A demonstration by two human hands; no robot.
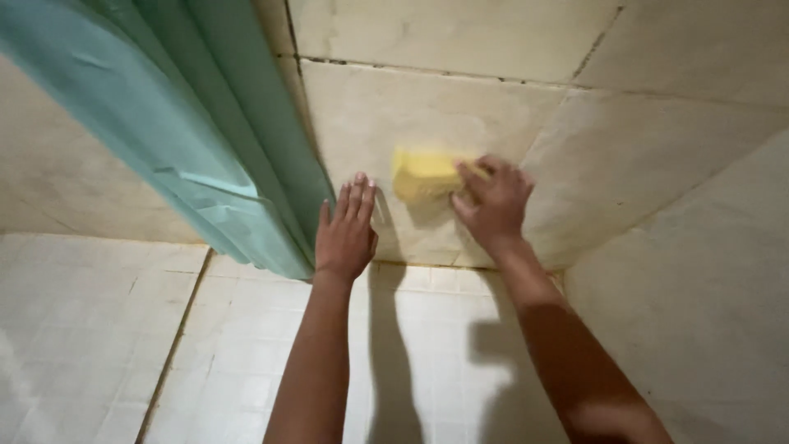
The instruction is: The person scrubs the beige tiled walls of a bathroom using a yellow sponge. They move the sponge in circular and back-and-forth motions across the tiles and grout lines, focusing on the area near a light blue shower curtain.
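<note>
Cream wall tile (427, 90), stained, with dark grout lines, fills the corner above a pale floor (90, 329). A green curtain (189, 140) hangs at left. The left hand (345, 234) lies flat and open against the wall, holding nothing. The right hand (493, 205) grips a yellow sponge (421, 174), pressing it to the tile: scrubbing appears under way. No packages, labels or signs are visible.

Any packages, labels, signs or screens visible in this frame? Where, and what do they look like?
None in view. Only a yellow sponge in the right hand, pressed on the cream wall tile; the left hand lies flat on the wall beside a green curtain.
</note>
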